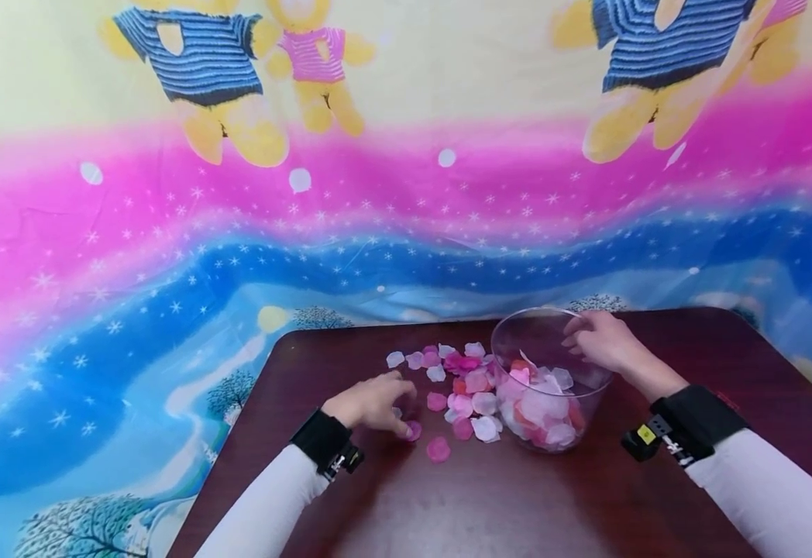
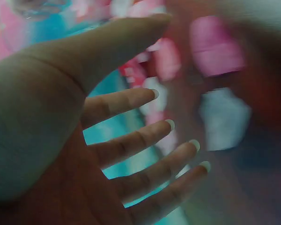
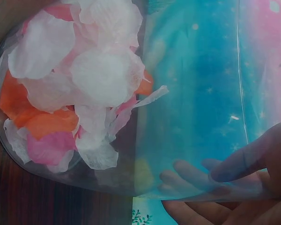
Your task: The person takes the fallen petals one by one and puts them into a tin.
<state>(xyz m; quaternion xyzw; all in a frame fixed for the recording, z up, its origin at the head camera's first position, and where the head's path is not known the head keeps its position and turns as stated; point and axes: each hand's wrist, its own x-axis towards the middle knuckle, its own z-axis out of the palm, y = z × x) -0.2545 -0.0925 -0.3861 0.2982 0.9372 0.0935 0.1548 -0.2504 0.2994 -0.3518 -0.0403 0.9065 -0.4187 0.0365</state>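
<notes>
A clear plastic tub (image 1: 514, 341) stands on the table, part filled with pink, white and orange fabric flower petals (image 1: 545, 407). Its rim is pinched by my right hand (image 1: 607, 342); in the right wrist view the thumb (image 3: 239, 161) lies on one side of the wall and the fingers on the other. Left of the tub, loose petals (image 1: 477, 380) are scattered. My left hand (image 1: 371, 401) hovers low at their left edge, its fingers spread and relaxed, with a magenta petal (image 1: 414, 431) by the fingertips. The blurred left wrist view shows a pink petal (image 2: 215, 47) and a white petal (image 2: 225, 119) beyond the fingers.
The dark reddish-brown table (image 1: 490, 511) ends at a back edge against a printed cloth backdrop (image 1: 406, 194) with bears and snowflakes. One pink petal (image 1: 438, 449) lies nearer the front than the others. A camera is strapped to each wrist.
</notes>
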